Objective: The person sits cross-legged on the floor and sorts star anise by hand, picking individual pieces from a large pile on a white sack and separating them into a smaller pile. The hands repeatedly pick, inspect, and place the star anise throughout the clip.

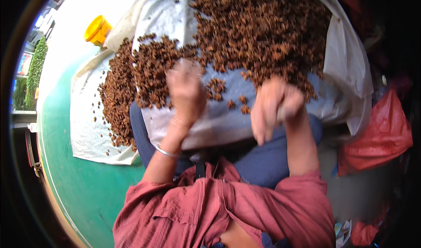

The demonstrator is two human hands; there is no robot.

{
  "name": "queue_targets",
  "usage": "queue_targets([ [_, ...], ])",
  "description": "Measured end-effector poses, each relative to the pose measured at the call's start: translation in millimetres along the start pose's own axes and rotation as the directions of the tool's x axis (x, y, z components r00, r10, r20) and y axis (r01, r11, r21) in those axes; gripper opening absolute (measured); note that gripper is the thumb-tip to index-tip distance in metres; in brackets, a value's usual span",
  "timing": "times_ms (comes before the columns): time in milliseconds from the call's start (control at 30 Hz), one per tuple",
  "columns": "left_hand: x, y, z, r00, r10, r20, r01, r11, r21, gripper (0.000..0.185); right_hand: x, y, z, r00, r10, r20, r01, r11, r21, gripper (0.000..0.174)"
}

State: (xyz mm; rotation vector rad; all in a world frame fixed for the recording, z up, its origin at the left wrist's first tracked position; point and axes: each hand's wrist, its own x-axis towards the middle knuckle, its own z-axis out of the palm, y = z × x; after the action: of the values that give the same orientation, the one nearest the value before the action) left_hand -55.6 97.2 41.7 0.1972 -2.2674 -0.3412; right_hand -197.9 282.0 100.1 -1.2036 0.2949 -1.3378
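Before me a large heap of dried star anise lies on a white woven plastic sheet. My left hand, blurred by motion and wearing a bangle at the wrist, is over the right edge of a smaller star anise pile. Its fingers look curled; whether they hold anything is hidden. My right hand is at the near edge of the large heap, also blurred, its fingers bent down; its grip does not show. Between the hands lie a small cluster and several loose star anise pods.
Farther left, another star anise pile spreads over a second white sheet on the green floor. A yellow bucket stands at upper left. A red plastic bag is at the right, with another red bag lower down.
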Motion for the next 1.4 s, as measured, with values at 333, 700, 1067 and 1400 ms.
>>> queue_targets([
  [333, -46.0, -41.5, 59.3, 0.697, 0.473, 0.539, -0.314, 0.877, -0.364, 0.027, 29.0, -10.2, -19.8, 0.544, -0.054, -0.837, -0.685, 0.548, -0.48, 0.011],
  [700, 59.0, -119.6, 28.1, 0.965, -0.048, 0.256, -0.057, 0.921, 0.385, 0.014, 110.1, 2.4, -253.5, 0.683, -0.305, -0.663, -0.649, -0.67, -0.361, 0.04],
  [1067, 218.8, -314.5, 162.3, 0.892, -0.412, 0.187, 0.449, 0.858, -0.25, 0.053, 23.6, 26.9, -111.3, 0.761, -0.031, -0.648, -0.578, -0.486, -0.655, 0.077],
  [1400, 289.7, -375.6, 296.5, 0.944, -0.197, 0.265, 0.287, 0.888, -0.36, 0.065, -19.4, 19.6, -134.4, 0.787, 0.04, -0.615, -0.457, -0.632, -0.626, 0.052],
])
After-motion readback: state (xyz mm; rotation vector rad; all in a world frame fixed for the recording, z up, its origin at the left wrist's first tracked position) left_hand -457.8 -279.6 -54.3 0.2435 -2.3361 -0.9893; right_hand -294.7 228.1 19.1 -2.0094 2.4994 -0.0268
